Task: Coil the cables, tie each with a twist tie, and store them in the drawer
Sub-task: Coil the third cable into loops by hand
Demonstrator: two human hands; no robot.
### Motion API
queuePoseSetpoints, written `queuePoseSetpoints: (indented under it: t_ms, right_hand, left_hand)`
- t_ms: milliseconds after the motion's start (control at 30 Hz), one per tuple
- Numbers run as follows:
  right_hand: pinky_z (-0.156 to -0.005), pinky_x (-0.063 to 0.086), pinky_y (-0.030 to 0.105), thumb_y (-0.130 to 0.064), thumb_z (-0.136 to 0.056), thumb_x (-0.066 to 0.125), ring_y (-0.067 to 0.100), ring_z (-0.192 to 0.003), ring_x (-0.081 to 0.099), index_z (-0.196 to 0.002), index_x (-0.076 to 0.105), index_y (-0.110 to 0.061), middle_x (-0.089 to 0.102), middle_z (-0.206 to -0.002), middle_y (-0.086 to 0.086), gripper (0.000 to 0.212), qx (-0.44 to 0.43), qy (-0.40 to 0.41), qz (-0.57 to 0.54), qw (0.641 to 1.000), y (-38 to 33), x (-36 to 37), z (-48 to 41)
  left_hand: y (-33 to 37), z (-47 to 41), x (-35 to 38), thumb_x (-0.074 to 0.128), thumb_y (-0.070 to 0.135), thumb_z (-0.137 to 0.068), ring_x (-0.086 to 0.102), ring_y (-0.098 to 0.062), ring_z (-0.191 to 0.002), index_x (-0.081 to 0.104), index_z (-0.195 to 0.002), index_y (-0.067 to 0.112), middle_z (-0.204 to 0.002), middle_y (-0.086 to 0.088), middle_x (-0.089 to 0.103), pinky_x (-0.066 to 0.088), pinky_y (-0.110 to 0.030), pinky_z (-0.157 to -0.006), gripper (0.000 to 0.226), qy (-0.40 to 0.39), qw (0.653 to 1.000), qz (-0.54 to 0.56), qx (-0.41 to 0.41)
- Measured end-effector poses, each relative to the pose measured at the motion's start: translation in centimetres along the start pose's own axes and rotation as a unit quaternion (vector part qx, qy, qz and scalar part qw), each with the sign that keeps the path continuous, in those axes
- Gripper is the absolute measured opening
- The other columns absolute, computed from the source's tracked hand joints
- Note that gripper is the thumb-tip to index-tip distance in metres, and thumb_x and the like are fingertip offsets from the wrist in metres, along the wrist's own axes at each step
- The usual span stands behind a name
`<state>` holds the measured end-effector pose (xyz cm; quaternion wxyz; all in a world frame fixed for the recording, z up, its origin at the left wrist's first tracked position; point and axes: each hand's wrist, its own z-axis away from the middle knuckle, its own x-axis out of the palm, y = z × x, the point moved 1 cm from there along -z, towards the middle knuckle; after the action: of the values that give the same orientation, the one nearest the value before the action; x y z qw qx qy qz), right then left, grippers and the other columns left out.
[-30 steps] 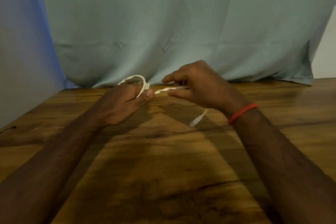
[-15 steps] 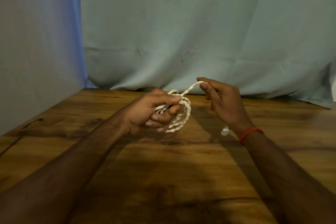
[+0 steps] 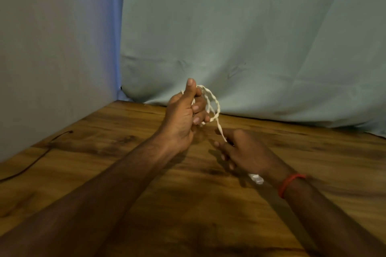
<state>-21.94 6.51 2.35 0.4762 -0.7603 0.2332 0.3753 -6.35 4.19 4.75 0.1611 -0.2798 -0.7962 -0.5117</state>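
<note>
White braided cable (image 3: 217, 108) sits looped in the curled fingers of the left hand (image 3: 181, 119) above the wooden table (image 3: 104, 152), its free tail running straight toward five o'clock into the pinch of the right hand (image 3: 246, 152), so the next wrap likely swings back toward eleven.

cable coils (image 3: 213, 104): partly hiding inside the left grip (image 3: 182, 117)
plug (image 3: 256, 179): blurring beside the right grip (image 3: 244, 150)
dark wire (image 3: 37, 158): running off the left edge
</note>
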Motion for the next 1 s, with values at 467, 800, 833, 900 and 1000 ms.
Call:
queuePoseSetpoints:
  t_ms: [467,800,833,900,1000]
  right_hand:
    - [-0.052,0.043,0.019,-0.046,-0.081,0.078,0.003,-0.06,0.063,-0.095,0.077,-0.028,0.073,-0.072,-0.004,0.023,-0.039,0.005,0.171,0.985,-1.1,-1.4,0.3]
    - [-0.07,0.049,0.033,-0.038,-0.092,0.065,0.013,-0.088,0.062,-0.109,0.074,-0.032,0.073,-0.102,-0.006,0.021,-0.259,0.017,0.227,0.939,-3.2,-1.7,1.3]
    - [-0.071,0.05,0.034,-0.039,-0.092,0.063,0.014,-0.088,0.063,-0.111,0.074,-0.032,0.073,-0.1,-0.007,0.023,-0.264,0.041,0.21,0.941,-2.8,-2.2,1.1]
    - [-0.066,0.049,0.038,-0.045,-0.095,0.053,0.017,-0.081,0.061,-0.109,0.07,-0.029,0.064,-0.086,-0.011,0.028,-0.261,0.111,0.197,0.939,-2.1,-3.0,0.8]
    - [-0.06,0.046,0.041,-0.053,-0.1,0.037,0.017,-0.076,0.054,-0.1,0.061,-0.026,0.046,-0.083,-0.015,0.036,-0.239,0.223,0.215,0.92,-1.3,-3.3,0.5]
  left_hand:
    - [1.3,-0.5,-0.5,0.044,0.03,-0.106,0.036,-0.007,-0.042,0.045,-0.095,0.008,-0.051,0.01,0.042,0.034,-0.024,-0.042,0.025,0.037,0.951,-0.264,0.157]
    - [-0.4,-0.1,-3.0,0.036,0.053,-0.099,0.06,-0.024,-0.086,0.057,-0.097,0.018,-0.091,-0.002,0.062,0.048,-0.044,-0.079,0.041,-0.118,0.669,-0.68,0.275]
    - [-0.2,-0.2,-3.3,0.037,0.051,-0.1,0.059,-0.021,-0.082,0.055,-0.093,0.02,-0.086,0.001,0.06,0.048,-0.046,-0.077,0.037,-0.13,0.699,-0.656,0.254]
    - [-0.2,-0.5,-3.6,0.04,0.048,-0.101,0.058,-0.021,-0.074,0.058,-0.088,0.015,-0.078,-0.002,0.06,0.047,-0.045,-0.071,0.04,-0.152,0.781,-0.576,0.186]
    - [-0.4,0.1,-2.2,0.035,0.052,-0.099,0.042,-0.013,-0.044,0.057,-0.076,0.01,-0.052,-0.002,0.047,0.035,-0.03,-0.049,0.052,-0.174,0.887,-0.424,0.058]
